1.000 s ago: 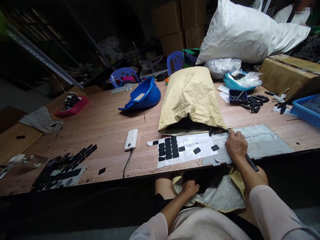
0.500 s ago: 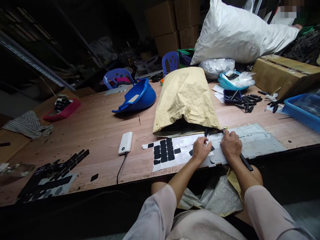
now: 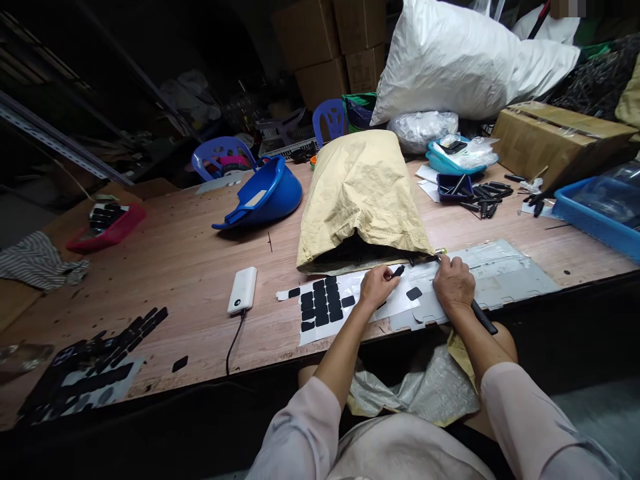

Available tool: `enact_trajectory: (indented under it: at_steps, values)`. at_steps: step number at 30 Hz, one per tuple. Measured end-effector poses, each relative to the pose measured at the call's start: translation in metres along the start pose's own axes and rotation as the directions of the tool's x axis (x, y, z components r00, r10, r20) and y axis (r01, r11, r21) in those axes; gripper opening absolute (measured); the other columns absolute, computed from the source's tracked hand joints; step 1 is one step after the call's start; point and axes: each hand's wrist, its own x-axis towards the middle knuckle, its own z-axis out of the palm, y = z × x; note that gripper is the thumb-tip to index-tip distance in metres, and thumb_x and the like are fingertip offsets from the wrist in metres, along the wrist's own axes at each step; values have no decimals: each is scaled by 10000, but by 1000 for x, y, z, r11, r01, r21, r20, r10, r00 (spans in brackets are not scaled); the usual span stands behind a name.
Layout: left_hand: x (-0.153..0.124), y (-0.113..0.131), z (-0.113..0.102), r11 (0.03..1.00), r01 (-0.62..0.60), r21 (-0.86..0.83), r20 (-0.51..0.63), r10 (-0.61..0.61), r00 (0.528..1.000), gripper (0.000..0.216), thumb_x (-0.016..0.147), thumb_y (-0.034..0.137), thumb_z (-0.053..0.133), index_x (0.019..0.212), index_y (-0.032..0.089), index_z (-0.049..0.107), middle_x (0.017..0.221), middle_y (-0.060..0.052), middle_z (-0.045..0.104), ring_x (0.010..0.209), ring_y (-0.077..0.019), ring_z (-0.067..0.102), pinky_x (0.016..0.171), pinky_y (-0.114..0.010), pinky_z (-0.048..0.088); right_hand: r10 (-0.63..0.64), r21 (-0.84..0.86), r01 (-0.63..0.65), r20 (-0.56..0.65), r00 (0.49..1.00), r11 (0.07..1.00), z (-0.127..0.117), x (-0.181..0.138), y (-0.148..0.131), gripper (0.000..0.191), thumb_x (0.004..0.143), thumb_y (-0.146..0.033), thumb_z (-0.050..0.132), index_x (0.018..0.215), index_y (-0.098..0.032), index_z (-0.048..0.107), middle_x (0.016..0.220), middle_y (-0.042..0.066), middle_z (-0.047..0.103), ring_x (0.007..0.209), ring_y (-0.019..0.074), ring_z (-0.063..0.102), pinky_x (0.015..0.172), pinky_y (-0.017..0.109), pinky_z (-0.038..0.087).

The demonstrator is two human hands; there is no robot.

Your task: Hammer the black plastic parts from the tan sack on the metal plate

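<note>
My left hand is closed in a pinch on a small black piece, over the white sheet. My right hand is wrapped round a tool with a black handle; the handle sticks out below the wrist, and its kind is hidden by the fingers. Under this hand lies a grey board. Rows of rounded black pads lie on a white sheet left of the hands, with a single black pad between them. Just beyond, the mouth of a yellow sack gapes toward me, dark inside.
Left of the sheet is a white power bank with a cable. A blue basin stands tilted behind it. At the right are a blue tray, a cardboard box and loose black parts. More black pieces lie far left.
My left hand has drawn back left from the sack's mouth, and the black piece now shows at its fingertips. The single pad is uncovered. My right hand keeps its grip; the view has shifted slightly.
</note>
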Motion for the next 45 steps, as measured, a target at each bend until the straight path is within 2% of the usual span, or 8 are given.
enact_trajectory:
  at_steps: [4,7,20,26,28,33,37,45]
  values:
    - [-42,-33,-7,979,-198,45,41,197,980,92,887,279,804,912,219,739,932,-12,744,909,-199,661,838,-312,512,-6,-3,6,-15,1000,1000,1,0,1,370,1003,-221,487,1310,-133,673,1035,164,614,924,258,528,702,346,315]
    - [-57,-44,0,969,-241,54,36,239,970,76,886,245,806,941,224,759,961,-22,741,974,-219,653,901,-340,513,-6,-3,6,-23,1000,1000,2,1,2,375,1001,-230,494,1314,-136,678,1033,159,608,919,256,524,710,344,316]
    - [-56,-49,12,961,-265,81,20,264,964,218,846,302,905,1042,256,821,1004,-41,727,1004,-247,640,945,-373,505,32,80,-32,8,999,996,-7,5,3,413,1037,-243,440,1292,-116,739,1045,185,621,871,249,531,685,349,327]
    - [-54,-51,14,961,-271,61,19,270,963,190,875,262,861,1062,259,829,1019,-42,745,1011,-244,652,956,-378,507,216,257,-230,84,973,939,-20,4,22,447,1041,-319,440,1313,-153,753,1068,171,667,820,232,559,696,349,386]
    - [-53,-52,15,963,-265,46,12,265,964,163,869,257,861,1029,256,835,1005,-41,750,992,-238,655,951,-378,507,182,384,-186,48,982,904,-27,-12,25,445,1039,-330,438,1310,-158,747,1054,160,692,874,252,600,747,360,448]
    - [-53,-55,17,965,-264,2,6,264,965,147,827,248,899,966,246,851,935,-31,754,947,-224,662,929,-367,496,-126,652,146,-78,989,744,-43,-82,1,438,1092,-396,409,1346,-197,706,1111,139,745,1037,257,696,928,369,552]
    - [-53,-53,16,969,-248,-7,-12,248,969,175,808,237,923,970,246,857,923,-26,751,957,-225,662,922,-357,488,-236,658,204,-41,971,725,-46,-118,-24,451,1117,-418,392,1373,-216,704,1046,98,752,951,223,727,841,319,562]
    - [-53,-50,13,972,-235,-2,20,235,972,169,806,252,913,960,256,844,919,-13,746,959,-228,656,949,-367,484,-284,522,286,-86,955,803,-47,-128,-37,455,1108,-337,400,1450,-225,679,1058,94,732,879,187,714,721,261,520]
